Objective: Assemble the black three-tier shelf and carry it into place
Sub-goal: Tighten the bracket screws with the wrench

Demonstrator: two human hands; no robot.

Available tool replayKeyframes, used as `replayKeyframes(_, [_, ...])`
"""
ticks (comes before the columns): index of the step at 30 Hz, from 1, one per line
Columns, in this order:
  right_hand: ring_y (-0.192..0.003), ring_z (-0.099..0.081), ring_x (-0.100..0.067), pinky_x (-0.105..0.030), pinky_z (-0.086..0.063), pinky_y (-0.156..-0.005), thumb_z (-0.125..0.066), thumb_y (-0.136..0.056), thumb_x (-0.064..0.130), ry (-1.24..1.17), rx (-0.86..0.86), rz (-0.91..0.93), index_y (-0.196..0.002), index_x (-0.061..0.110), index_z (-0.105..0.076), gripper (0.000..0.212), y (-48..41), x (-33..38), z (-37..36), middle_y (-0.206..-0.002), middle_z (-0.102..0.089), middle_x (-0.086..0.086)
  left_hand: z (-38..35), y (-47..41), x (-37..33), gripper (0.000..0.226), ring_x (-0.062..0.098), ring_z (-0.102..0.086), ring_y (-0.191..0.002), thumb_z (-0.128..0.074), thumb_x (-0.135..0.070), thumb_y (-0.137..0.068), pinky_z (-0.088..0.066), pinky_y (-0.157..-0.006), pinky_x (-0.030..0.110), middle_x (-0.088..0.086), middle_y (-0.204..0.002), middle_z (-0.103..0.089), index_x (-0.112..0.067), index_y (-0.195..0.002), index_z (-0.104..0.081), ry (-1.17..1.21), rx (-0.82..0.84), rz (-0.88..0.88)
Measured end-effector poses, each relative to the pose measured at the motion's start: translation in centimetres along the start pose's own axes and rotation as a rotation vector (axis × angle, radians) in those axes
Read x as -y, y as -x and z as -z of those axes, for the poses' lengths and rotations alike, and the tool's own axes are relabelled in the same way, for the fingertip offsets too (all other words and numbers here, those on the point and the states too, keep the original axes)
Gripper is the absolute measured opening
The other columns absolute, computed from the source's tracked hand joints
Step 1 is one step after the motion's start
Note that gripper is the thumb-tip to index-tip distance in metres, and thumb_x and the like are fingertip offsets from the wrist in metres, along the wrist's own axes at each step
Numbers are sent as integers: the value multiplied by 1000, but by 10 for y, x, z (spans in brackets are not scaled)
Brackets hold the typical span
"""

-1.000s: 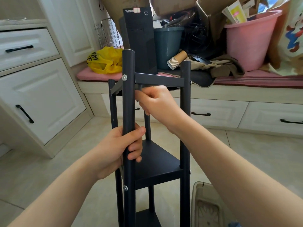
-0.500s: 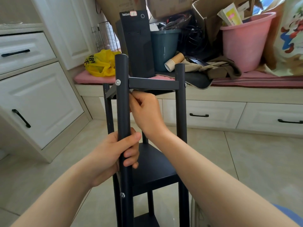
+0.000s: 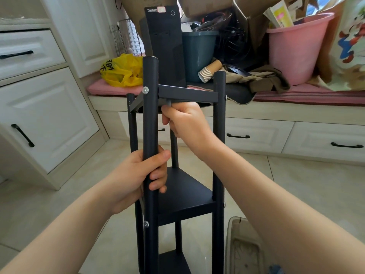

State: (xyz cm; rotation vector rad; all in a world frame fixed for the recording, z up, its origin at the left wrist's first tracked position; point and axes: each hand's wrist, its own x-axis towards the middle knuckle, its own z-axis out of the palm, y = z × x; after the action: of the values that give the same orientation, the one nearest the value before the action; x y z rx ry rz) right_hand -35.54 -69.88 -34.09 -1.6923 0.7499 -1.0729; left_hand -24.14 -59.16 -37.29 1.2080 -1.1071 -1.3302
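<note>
The black three-tier shelf stands upright on the tiled floor right in front of me, with four round posts and silver screws at the joints. My left hand grips the near left post between the top and middle tiers. My right hand is curled just under the top tier, pinching a small grey tool or fastener against the underside near the front left corner. What exactly it holds is mostly hidden by the fingers.
A window seat with drawers runs behind the shelf, piled with a black computer tower, teal bin, pink bucket, yellow bag and boxes. White cabinets stand at left. A clear plastic box lies at lower right.
The view has shifted slightly. My right hand has worked a little under the top tier, staying at the front left corner. My left hand keeps its grip on the post.
</note>
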Motion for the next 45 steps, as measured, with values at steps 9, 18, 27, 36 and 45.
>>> replayKeyframes(9, [-53,-38,-15,-35,-37,-63,-53,-99,16,10,61,11,-76,-1,-69,33,5,10,4,-56,-41,-6,4,1,1,37,13,-37,-45,-69,-36,-88,-50,-55,29,-1,-55,-34,-22,-59,-52,14,15,11])
replayKeyframes(18, [-48,-36,-10,-27,-34,-54,-56,-99,13,-24,71,60,-59,25,-64,43,5,7,1,-49,-40,4,7,1,1,34,13,-38,-45,-74,-42,-74,-51,-56,30,-1,-55,-34,-21,-60,-52,7,45,22])
replayKeyframes(27, [-54,-41,-16,-26,-41,-58,-55,-100,15,-51,-27,109,-64,-5,-56,42,1,-5,-16,-58,-48,-12,4,3,0,34,14,-36,-45,-67,-35,-83,-50,-56,30,1,-54,-33,-19,-60,-48,0,38,24])
replayKeyframes(36, [-62,-45,-26,-43,-45,-64,-52,-101,13,-117,-68,123,-68,1,-58,36,-3,-10,-30,-61,-49,-13,6,2,3,33,13,-38,-44,-70,-38,-79,-51,-56,31,1,-53,-34,-19,-60,-50,-12,55,21])
replayKeyframes(45, [-55,-46,-13,-34,-42,-62,-49,-102,15,-51,0,51,-81,-1,-65,31,-1,-10,-21,-54,-49,-1,9,2,2,35,14,-36,-44,-72,-40,-76,-51,-55,31,0,-53,-33,-19,-61,-49,1,29,19])
